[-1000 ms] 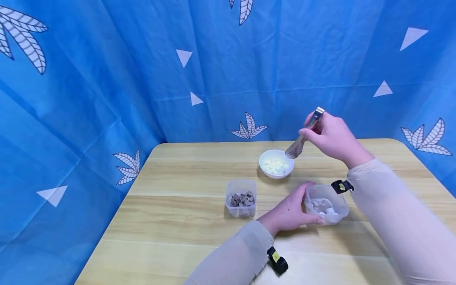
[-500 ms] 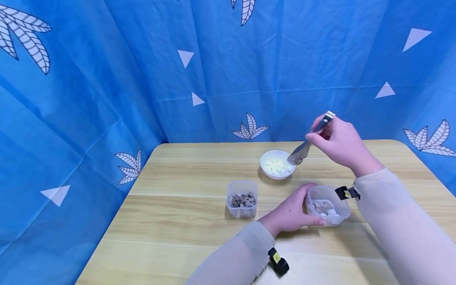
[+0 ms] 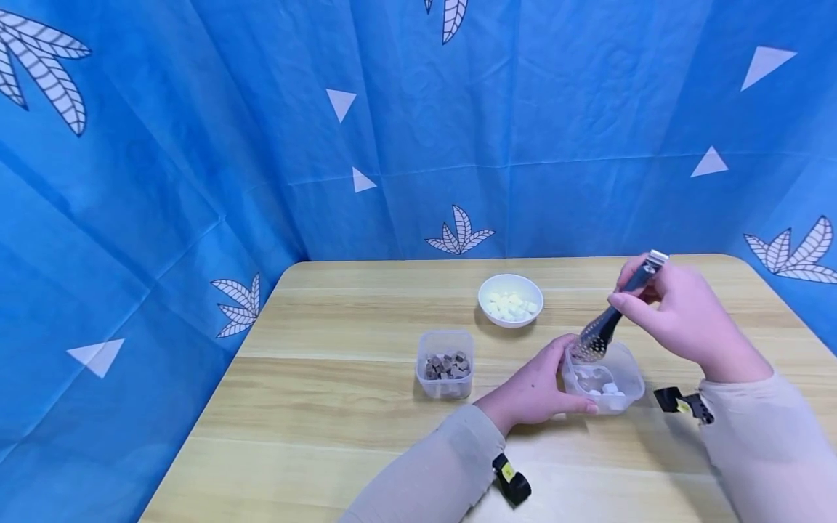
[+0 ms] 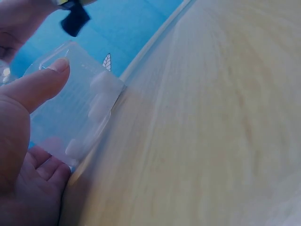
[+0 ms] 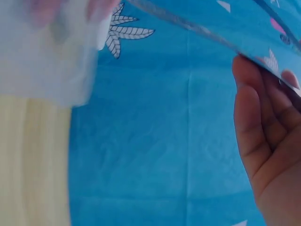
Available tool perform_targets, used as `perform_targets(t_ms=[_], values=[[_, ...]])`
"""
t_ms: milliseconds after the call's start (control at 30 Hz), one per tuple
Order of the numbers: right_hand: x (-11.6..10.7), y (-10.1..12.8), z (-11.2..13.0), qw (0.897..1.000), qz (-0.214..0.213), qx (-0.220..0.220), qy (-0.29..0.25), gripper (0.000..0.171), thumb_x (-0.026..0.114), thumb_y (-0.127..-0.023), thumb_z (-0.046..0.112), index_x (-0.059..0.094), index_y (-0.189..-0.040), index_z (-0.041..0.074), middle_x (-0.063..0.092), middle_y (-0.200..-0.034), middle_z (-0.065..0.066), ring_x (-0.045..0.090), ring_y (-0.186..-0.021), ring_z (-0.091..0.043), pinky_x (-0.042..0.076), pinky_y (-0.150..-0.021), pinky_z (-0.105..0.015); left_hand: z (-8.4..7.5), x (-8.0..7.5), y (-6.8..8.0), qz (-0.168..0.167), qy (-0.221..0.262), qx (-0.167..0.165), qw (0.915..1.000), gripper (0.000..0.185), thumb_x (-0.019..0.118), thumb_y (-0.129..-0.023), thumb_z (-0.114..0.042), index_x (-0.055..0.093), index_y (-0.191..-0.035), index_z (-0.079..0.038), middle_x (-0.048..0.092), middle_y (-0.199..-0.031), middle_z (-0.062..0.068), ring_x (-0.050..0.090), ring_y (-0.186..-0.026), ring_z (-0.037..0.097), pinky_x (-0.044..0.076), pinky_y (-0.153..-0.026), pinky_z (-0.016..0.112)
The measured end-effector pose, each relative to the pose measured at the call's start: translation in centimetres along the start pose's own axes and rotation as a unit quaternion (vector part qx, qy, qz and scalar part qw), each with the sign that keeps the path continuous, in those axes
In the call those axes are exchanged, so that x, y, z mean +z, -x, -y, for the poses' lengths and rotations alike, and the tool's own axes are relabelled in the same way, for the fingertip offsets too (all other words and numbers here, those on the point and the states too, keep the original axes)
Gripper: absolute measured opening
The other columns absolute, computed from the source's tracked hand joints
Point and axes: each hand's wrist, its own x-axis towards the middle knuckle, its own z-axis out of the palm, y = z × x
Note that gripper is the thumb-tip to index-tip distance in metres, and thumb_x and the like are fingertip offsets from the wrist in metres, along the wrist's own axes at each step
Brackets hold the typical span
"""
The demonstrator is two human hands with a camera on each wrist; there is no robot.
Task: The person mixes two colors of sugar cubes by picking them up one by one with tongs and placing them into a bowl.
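In the head view, my right hand [image 3: 686, 319] holds metal tongs [image 3: 598, 334] with perforated ends, pointing down into a clear plastic container [image 3: 626, 369] at the right. My left hand [image 3: 532, 385] grips that container from its left side, thumb along the near wall. A few white pieces [image 3: 609, 390] lie on its floor. From the left wrist, the thumb [image 4: 42, 87] presses the container wall, with white lumps showing through the plastic. The right wrist view has the tongs' arms [image 5: 197, 28] spread apart above my fingers [image 5: 247, 108]. Whether the tips pinch anything cannot be made out.
A white bowl [image 3: 510, 323] of pale whitish chunks stands behind the container. Left of my left hand is a second plastic container [image 3: 445, 391] with brown cubes. The wooden table [image 3: 327, 407] ends at a blue patterned curtain [image 3: 405, 131].
My right hand has moved right and down with the tongs, from beside the white bowl into the right container. My left hand keeps its grip there.
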Motion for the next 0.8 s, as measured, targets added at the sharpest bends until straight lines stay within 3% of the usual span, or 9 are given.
perform_targets(t_ms=[133, 300, 533, 800], values=[[0.3, 1.2, -1.4, 1.0, 0.027, -0.004, 0.013, 0.015, 0.075, -0.089, 0.009, 0.064, -0.095, 0.015, 0.064, -0.081, 0.004, 0.06, -0.068, -0.011, 0.045, -0.062, -0.016, -0.1, 0.1, 0.0, 0.0, -0.015, -0.006, 0.9999, 0.102, 0.089, -0.078, -0.038, 0.027, -0.158, -0.031, 0.04, -0.152, -0.011, 0.04, -0.136, 0.005, 0.03, -0.115, 0.033], [1.1, 1.1, -2.5, 0.996, 0.067, -0.047, 0.039, 0.018, 0.074, -0.091, 0.011, 0.061, -0.099, 0.018, 0.064, -0.083, 0.007, 0.062, -0.072, -0.007, 0.05, -0.066, -0.016, -0.1, 0.0, 0.1, 0.001, -0.02, -0.008, 0.9998, 0.103, 0.088, -0.078, -0.038, 0.025, -0.159, -0.03, 0.039, -0.154, -0.01, 0.04, -0.137, 0.006, 0.031, -0.115, 0.033], [2.5, 0.8, -2.4, 0.991, 0.121, -0.055, 0.026, 0.016, 0.077, -0.091, 0.015, 0.062, -0.098, 0.018, 0.065, -0.082, 0.012, 0.064, -0.072, -0.004, 0.056, -0.065, -0.024, -0.1, -0.2, 0.2, 0.004, -0.01, 0.001, 0.9999, 0.1, 0.087, -0.08, -0.038, 0.025, -0.158, -0.031, 0.037, -0.154, -0.012, 0.04, -0.136, 0.004, 0.031, -0.114, 0.03], [3.6, 1.0, -2.1, 0.985, 0.155, -0.077, 0.015, 0.018, 0.077, -0.092, 0.015, 0.06, -0.095, 0.02, 0.06, -0.079, 0.017, 0.059, -0.07, -0.001, 0.051, -0.06, -0.025, -0.1, -0.2, 0.2, 0.008, -0.006, 0.013, 0.9999, 0.102, 0.087, -0.08, -0.037, 0.022, -0.159, -0.033, 0.032, -0.158, -0.012, 0.034, -0.14, 0.004, 0.028, -0.116, 0.03]])
